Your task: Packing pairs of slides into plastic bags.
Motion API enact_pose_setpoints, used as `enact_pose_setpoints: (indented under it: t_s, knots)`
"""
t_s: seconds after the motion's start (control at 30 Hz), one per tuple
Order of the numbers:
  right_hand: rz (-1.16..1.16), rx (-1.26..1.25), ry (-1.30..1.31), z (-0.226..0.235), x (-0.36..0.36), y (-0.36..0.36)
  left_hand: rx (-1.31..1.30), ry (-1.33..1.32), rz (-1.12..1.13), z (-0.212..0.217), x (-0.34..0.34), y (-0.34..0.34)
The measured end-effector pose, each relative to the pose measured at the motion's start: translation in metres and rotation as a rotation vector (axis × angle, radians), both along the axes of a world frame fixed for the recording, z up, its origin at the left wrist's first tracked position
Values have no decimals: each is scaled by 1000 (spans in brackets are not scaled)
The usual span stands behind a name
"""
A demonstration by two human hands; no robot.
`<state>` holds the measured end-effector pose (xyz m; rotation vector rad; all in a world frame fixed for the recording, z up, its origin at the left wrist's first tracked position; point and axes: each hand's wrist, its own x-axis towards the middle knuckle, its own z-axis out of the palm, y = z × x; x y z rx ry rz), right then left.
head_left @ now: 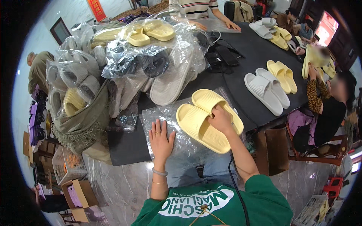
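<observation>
A pair of pale yellow slide slippers (192, 119) lies side by side over a clear plastic bag (183, 152) at the near edge of the black table. My right hand (220, 119) is closed on the slippers where the two meet, its fingers partly hidden by the strap of the farther one. Flat on the bag, left of the slippers, rests my left hand (161, 142), fingers stretched out and holding nothing. Behind that hand stands a heap of bagged slippers (171, 81), grey and yellow, reaching close to the bag.
To the right on the table sit grey slippers (260, 88) and another yellow pair (282, 77). A cardboard box (272, 150) stands below the right table edge. A person (324, 109) handles yellow slippers at far right; another person's hands (232, 25) rest across the table.
</observation>
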<state>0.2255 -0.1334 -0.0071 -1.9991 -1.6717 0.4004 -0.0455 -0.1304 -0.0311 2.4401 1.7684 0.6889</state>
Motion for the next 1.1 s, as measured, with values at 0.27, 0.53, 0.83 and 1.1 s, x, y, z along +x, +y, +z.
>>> enact_pose_setpoints:
  t_s: [0.27, 0.53, 0.83, 1.1]
  knots:
    - [2, 70, 42, -5, 1, -2, -8, -17, 2, -1, 1, 0]
    - [0, 35, 10, 0, 0, 0, -18, -22, 3, 0, 1, 2]
    - [3, 17, 33, 0, 1, -1, -15, -9, -2, 0, 1, 1]
    - [4, 36, 21, -4, 2, 0, -22, -13, 5, 2, 2, 2]
